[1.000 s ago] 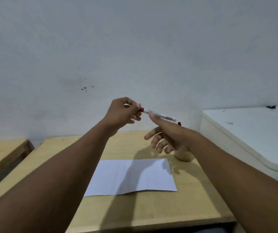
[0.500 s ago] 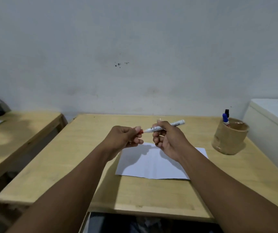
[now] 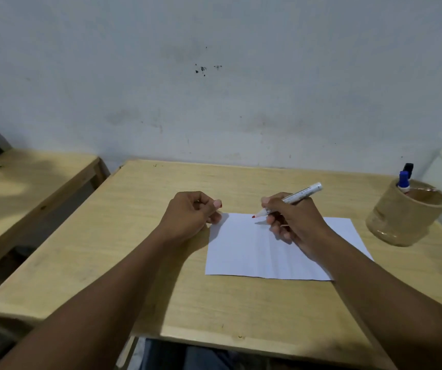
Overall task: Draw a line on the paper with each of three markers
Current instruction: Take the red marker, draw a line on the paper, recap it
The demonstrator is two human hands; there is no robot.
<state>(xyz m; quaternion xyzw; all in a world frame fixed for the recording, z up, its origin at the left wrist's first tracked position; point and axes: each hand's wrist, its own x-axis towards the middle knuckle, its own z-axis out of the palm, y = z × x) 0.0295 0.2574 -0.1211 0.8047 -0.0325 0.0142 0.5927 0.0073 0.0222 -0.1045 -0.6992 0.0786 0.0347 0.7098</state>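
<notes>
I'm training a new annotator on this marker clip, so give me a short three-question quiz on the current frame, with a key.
1. True or false: the red marker in the right hand is uncapped.
2. How many markers stand in the wooden cup? A) none B) two C) four
3. Fill in: the paper shows ___ drawn lines so far.

Key:
1. True; its red tip is bare, near the paper's far edge.
2. B; a blue-capped marker and a black-capped marker.
3. No; the sheet is blank. The left hand rests closed at the paper's left corner.
</notes>
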